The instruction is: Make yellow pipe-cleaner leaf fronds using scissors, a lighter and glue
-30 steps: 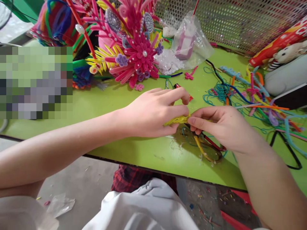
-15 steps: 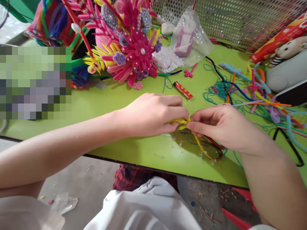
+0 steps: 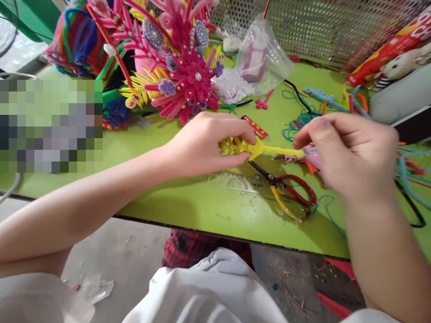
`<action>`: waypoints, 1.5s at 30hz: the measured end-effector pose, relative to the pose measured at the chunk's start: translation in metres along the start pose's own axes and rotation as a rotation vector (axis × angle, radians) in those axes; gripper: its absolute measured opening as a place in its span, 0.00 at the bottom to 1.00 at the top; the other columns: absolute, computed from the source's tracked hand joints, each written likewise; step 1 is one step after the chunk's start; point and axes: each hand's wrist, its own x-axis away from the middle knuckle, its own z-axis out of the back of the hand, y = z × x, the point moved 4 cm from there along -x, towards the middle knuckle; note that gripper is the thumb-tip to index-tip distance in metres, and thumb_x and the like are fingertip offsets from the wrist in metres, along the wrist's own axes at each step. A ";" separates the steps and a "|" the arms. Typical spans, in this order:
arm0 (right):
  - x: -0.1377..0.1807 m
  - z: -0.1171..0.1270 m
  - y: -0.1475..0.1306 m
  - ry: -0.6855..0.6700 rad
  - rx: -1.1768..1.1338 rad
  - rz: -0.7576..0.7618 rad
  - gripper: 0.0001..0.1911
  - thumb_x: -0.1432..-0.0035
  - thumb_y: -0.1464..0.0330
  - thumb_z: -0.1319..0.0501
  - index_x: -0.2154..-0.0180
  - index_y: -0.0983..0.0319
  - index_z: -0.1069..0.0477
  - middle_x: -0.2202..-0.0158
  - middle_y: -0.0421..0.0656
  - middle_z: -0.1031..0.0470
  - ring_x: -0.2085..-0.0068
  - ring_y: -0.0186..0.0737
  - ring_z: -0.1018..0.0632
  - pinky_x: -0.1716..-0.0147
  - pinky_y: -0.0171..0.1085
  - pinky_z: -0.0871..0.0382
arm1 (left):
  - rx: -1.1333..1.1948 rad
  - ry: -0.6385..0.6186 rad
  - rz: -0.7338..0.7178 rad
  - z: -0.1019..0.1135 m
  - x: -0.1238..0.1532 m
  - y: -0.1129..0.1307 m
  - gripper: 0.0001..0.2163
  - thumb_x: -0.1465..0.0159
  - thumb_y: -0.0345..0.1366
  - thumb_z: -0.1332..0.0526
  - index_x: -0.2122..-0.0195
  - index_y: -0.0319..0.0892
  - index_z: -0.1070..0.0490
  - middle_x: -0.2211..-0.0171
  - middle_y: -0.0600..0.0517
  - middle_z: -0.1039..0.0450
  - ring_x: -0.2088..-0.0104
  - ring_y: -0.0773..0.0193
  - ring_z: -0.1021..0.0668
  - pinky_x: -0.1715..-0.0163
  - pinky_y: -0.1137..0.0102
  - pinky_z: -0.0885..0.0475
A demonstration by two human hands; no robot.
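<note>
My left hand [image 3: 208, 143] is closed on a yellow pipe-cleaner piece [image 3: 249, 148] with looped petals, held just above the green table [image 3: 151, 143]. A straight yellow stem runs from it toward the right. My right hand [image 3: 346, 152] is wrapped round a pink glue gun [image 3: 308, 157], whose metal tip touches the end of that stem. Red-handled scissors [image 3: 286, 184] lie on the table below both hands, beside a clear plastic ruler [image 3: 229, 181].
A big pink and yellow pipe-cleaner flower ornament [image 3: 182, 76] stands at the back left. A plastic bag [image 3: 261, 58] and a metal mesh [image 3: 336, 27] are behind. Loose coloured pipe cleaners [image 3: 336, 107] spread at the right. A red lighter [image 3: 255, 127] lies near my left hand.
My right hand let go of the yellow piece, rose and now holds the pink glue gun to its stem. My left hand lifted the yellow piece slightly, uncovering the scissors and ruler.
</note>
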 end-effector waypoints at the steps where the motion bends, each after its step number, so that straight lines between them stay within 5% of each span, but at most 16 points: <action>1: 0.001 -0.003 0.001 -0.031 0.047 0.049 0.15 0.32 0.55 0.36 0.67 0.57 0.21 0.66 0.45 0.18 0.65 0.42 0.19 0.66 0.42 0.26 | -0.003 0.012 -0.001 0.000 0.000 0.001 0.05 0.35 0.35 0.35 0.60 0.44 0.20 0.63 0.52 0.17 0.62 0.65 0.17 0.60 0.72 0.28; 5: 0.007 -0.024 0.013 -0.156 -0.069 0.095 0.07 0.38 0.61 0.30 0.58 0.54 0.19 0.59 0.41 0.16 0.58 0.43 0.18 0.57 0.42 0.24 | -0.024 0.120 0.013 0.001 0.002 0.006 0.03 0.37 0.35 0.34 0.62 0.43 0.20 0.65 0.53 0.18 0.65 0.67 0.18 0.62 0.72 0.28; 10: 0.012 -0.043 0.012 -0.146 -0.426 -0.048 0.08 0.44 0.67 0.25 0.61 0.54 0.18 0.62 0.38 0.16 0.64 0.37 0.17 0.61 0.38 0.20 | -0.105 0.209 0.046 0.001 0.005 0.013 0.03 0.36 0.33 0.35 0.63 0.44 0.21 0.66 0.53 0.19 0.65 0.67 0.20 0.65 0.71 0.29; 20: 0.016 -0.041 0.004 -0.195 -0.384 -0.014 0.08 0.44 0.69 0.25 0.63 0.53 0.19 0.69 0.37 0.21 0.69 0.35 0.21 0.70 0.34 0.27 | -0.080 0.219 0.075 -0.002 0.009 0.020 0.03 0.37 0.32 0.34 0.69 0.45 0.25 0.70 0.55 0.21 0.67 0.67 0.21 0.67 0.70 0.31; 25: 0.018 -0.033 0.002 -0.190 -0.280 0.034 0.08 0.43 0.69 0.25 0.62 0.53 0.19 0.66 0.36 0.21 0.67 0.34 0.22 0.67 0.34 0.29 | 0.216 0.063 0.175 0.002 0.002 0.010 0.04 0.37 0.35 0.32 0.61 0.44 0.21 0.62 0.53 0.18 0.61 0.65 0.18 0.58 0.69 0.24; 28: 0.018 -0.031 0.002 -0.227 -0.223 0.049 0.07 0.42 0.69 0.26 0.62 0.54 0.20 0.66 0.36 0.22 0.68 0.33 0.24 0.69 0.34 0.33 | 0.510 -0.050 0.318 -0.002 -0.001 0.000 0.12 0.38 0.39 0.29 0.55 0.42 0.21 0.58 0.51 0.17 0.61 0.64 0.17 0.63 0.70 0.22; 32: 0.019 -0.033 0.001 -0.291 -0.146 0.062 0.06 0.41 0.66 0.27 0.61 0.55 0.20 0.70 0.35 0.24 0.71 0.32 0.28 0.73 0.35 0.38 | 0.597 -0.183 0.322 -0.014 -0.002 0.000 0.07 0.36 0.40 0.29 0.61 0.42 0.19 0.66 0.53 0.18 0.67 0.68 0.19 0.69 0.73 0.26; 37: 0.015 -0.028 -0.002 -0.252 -0.096 0.065 0.05 0.39 0.64 0.29 0.62 0.55 0.22 0.70 0.37 0.24 0.70 0.34 0.26 0.71 0.37 0.36 | 0.519 -0.144 0.281 -0.012 -0.001 0.002 0.09 0.35 0.40 0.30 0.69 0.41 0.21 0.74 0.55 0.24 0.73 0.72 0.26 0.73 0.75 0.32; 42: -0.006 0.005 0.013 0.162 -0.303 0.045 0.09 0.36 0.62 0.31 0.67 0.54 0.28 0.68 0.42 0.31 0.69 0.39 0.27 0.67 0.43 0.35 | 0.694 -0.059 0.429 -0.008 -0.002 -0.008 0.13 0.36 0.42 0.29 0.72 0.41 0.25 0.73 0.54 0.22 0.76 0.72 0.25 0.77 0.74 0.32; 45: -0.006 0.006 0.014 0.161 -0.186 0.025 0.12 0.32 0.56 0.36 0.66 0.53 0.32 0.70 0.43 0.34 0.69 0.41 0.31 0.64 0.45 0.38 | 0.800 0.005 0.541 -0.014 -0.002 -0.016 0.14 0.38 0.45 0.27 0.72 0.41 0.24 0.72 0.53 0.20 0.77 0.72 0.24 0.79 0.75 0.32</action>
